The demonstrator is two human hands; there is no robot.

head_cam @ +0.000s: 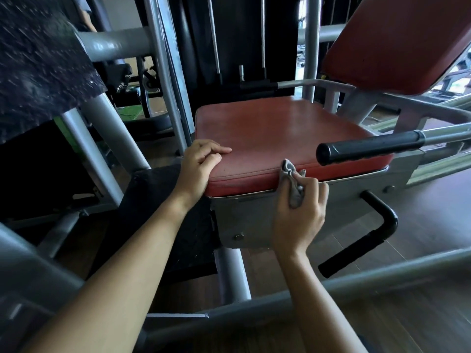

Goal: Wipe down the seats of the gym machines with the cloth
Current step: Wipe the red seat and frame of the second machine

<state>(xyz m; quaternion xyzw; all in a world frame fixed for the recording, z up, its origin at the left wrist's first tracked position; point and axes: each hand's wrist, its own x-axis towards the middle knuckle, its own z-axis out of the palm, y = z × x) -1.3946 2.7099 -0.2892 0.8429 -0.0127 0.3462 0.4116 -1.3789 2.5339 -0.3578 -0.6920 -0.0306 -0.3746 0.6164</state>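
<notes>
Gym: red padded seat (280, 128), steel machine frame (163, 72), weight-stack guide rods (214, 34)

Bare forearms (132, 250), left hand (201, 163), right hand (302, 212).

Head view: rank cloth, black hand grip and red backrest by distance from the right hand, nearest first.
1. cloth: gripped in the right hand itself.
2. black hand grip: up and to its right.
3. red backrest: top right, behind.

Red seat pad (280, 128), one. Red backrest pad (397, 42), one. Grey cloth (293, 193), one. Hands, two: left hand (201, 165), right hand (300, 217). Black grips, three: straight grip (369, 146), bent grip (364, 235), rear grip (257, 85). Bracket bolts (239, 236) (389, 189), two. Chrome rods (213, 34) (263, 31), two.
</notes>
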